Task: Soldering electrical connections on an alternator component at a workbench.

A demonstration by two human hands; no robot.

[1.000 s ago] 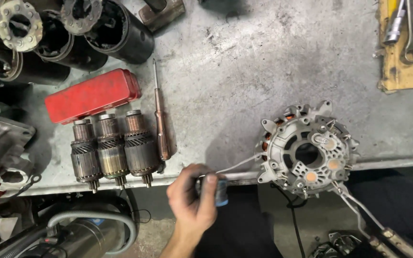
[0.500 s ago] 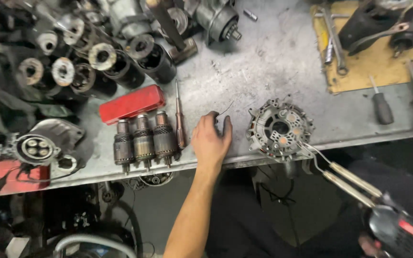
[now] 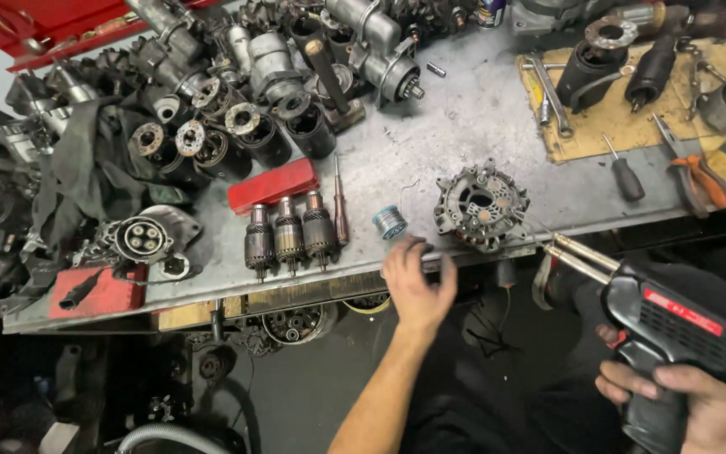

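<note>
The right hand is clenched around the grip of a black soldering gun with a red stripe on its side, held low at the lower right, off the bench. Its two metal prongs point up and left toward the bench edge, ending just beside a round alternator end housing, grey cast metal with an open centre and copper-coloured spots around its rim. The left hand hangs open at the bench's front edge with fingers spread, holding nothing. Just beyond its fingertips lies a small spool of solder wire, silvery with a blue rim. Left of the spool stand a slim screwdriver, three starter armatures and a flat red case on the scratched metal workbench.
</note>
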